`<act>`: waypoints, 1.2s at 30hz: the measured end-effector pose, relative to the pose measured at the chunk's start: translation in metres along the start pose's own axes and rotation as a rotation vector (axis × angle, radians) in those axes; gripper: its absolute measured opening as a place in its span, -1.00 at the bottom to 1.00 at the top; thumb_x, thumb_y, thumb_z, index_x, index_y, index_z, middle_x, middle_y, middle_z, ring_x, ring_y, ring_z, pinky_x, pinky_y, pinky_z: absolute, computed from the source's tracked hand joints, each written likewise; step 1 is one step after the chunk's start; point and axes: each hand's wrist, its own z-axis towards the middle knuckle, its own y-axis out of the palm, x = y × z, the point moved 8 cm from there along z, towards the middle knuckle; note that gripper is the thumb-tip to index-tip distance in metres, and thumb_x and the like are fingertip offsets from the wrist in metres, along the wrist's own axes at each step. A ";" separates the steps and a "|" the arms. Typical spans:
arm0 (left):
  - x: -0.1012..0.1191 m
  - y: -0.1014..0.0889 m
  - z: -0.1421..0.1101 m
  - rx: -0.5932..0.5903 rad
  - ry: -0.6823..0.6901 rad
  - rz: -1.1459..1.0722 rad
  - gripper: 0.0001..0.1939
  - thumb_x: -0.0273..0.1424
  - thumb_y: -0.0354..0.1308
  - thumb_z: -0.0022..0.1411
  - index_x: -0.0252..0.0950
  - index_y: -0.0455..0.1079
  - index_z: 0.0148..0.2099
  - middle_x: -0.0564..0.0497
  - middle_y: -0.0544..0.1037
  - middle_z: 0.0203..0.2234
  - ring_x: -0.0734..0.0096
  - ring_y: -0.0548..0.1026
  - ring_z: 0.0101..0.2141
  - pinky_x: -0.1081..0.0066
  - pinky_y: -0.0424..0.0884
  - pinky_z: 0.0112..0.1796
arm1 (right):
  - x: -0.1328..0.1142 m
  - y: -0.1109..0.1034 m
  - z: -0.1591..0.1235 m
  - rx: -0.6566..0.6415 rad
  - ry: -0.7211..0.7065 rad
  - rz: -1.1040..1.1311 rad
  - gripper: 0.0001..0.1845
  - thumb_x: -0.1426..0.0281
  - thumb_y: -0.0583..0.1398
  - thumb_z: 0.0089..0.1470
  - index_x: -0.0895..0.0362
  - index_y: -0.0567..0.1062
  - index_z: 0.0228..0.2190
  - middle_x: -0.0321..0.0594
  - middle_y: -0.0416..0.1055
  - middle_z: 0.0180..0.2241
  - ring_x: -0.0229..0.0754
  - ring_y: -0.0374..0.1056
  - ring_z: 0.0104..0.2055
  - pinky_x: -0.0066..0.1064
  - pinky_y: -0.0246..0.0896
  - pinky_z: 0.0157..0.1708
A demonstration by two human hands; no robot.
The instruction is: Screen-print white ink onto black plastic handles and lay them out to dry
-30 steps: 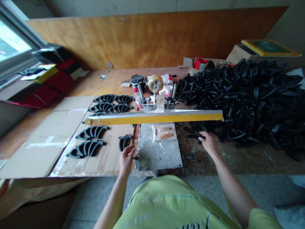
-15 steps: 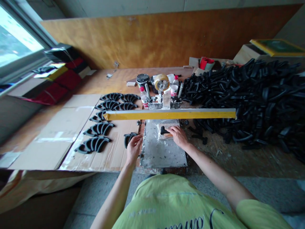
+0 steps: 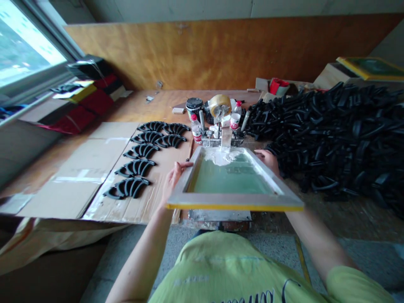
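My plywood workbench (image 3: 158, 101) carries flattened cardboard (image 3: 75, 168) with black curved plastic pieces (image 3: 135, 167) laid out in rows (tidy, evenly spaced), a big loose heap of the same pieces (image 3: 331, 134) on my right, and a black-lidded tin (image 3: 194, 105) towards the back.

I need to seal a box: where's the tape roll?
In the head view, the tape roll stands beyond the lifted screen frame, right of a black-lidded tub and just above a white cup.
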 end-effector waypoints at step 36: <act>-0.141 -0.003 -0.029 -0.081 -0.297 0.111 -0.25 0.01 0.21 0.06 -0.28 0.26 0.21 0.14 0.37 -0.54 0.53 0.31 -0.55 0.54 0.16 -0.54 | -0.156 0.063 -0.054 -0.199 -0.675 -0.155 -0.78 0.64 0.08 0.04 0.20 0.48 -0.34 -0.06 0.42 -0.30 -0.06 0.27 -0.15 -0.29 0.19 -0.16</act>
